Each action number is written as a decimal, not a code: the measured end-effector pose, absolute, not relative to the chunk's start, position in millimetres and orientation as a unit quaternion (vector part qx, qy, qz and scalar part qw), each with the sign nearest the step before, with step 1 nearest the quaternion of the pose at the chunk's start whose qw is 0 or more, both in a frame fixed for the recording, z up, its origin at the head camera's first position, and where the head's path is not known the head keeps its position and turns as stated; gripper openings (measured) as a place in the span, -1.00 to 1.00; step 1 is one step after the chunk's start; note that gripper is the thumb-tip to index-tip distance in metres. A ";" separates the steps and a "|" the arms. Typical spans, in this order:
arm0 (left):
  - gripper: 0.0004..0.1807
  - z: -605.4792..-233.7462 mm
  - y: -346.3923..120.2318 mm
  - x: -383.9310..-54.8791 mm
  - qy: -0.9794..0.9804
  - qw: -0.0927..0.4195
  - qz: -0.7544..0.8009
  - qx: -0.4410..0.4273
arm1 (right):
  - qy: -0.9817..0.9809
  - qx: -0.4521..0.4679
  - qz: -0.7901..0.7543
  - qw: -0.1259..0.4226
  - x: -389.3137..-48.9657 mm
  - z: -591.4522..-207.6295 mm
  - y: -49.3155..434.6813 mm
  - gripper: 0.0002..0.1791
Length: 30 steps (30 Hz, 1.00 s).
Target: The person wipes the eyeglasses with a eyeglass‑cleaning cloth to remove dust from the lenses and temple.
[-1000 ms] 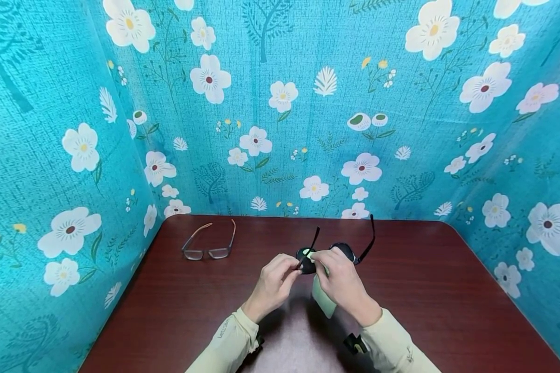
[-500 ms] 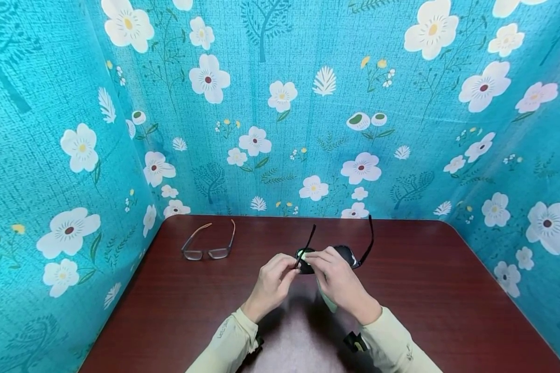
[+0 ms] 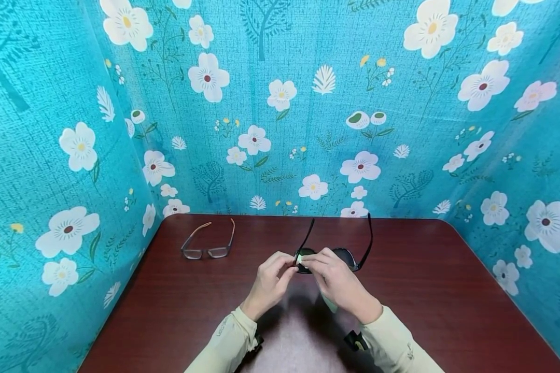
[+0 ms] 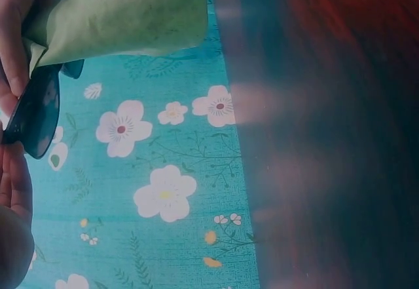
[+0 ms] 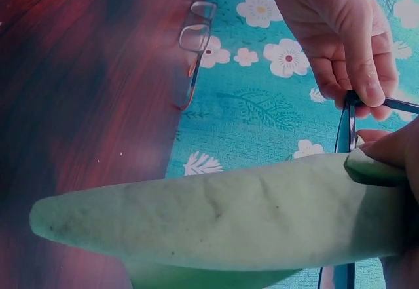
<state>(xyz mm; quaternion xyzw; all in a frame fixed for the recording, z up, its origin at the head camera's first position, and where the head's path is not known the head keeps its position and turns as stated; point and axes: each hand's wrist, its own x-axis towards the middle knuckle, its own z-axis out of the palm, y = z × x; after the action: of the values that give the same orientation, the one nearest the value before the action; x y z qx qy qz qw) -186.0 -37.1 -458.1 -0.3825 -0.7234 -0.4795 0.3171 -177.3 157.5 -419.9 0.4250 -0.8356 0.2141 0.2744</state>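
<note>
In the head view, a pair of black sunglasses is held above the table, its arms unfolded and pointing away. My left hand pinches it at the left hinge corner, between thumb and fingers. My right hand pinches a pale green cloth against the left lens, close to that hinge. Most of the cloth hangs below the right hand; the wrist views show this loose part large. From the left wrist view, one dark lens is visible beneath the fingers. The right fingers hide the bridge.
Another pair of eyeglasses with brownish arms stands unfolded at the table's back left. The dark red table ends at a blue flowered curtain, which also runs along both sides.
The right fingers have slid left across the lens toward the hinge, taking the cloth along. The sunglasses have turned slightly, and less of the hanging cloth shows. The eyeglasses have stayed put.
</note>
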 end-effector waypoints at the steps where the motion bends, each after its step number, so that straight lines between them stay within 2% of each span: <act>1: -0.81 -458.1 -37.3 -186.0 -0.723 0.317 -0.479 -0.382 | -0.835 0.427 0.216 0.272 -177.1 -419.8 157.3 -0.66; 12: -0.77 -457.7 -38.3 -187.2 -0.715 0.341 -0.478 -0.380 | -0.829 0.442 0.219 0.266 -174.0 -418.5 155.1 -0.66; 30: -0.79 -457.3 -39.7 -183.8 -0.729 0.324 -0.485 -0.358 | -0.826 0.455 0.214 0.253 -173.4 -418.3 155.0 -0.68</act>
<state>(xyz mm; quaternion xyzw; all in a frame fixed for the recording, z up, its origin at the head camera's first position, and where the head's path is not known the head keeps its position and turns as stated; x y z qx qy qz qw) -183.8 -39.7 -457.3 -0.3580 -0.7291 -0.4853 0.3238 -173.4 155.0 -418.3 0.4552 -0.8263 0.2144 0.2532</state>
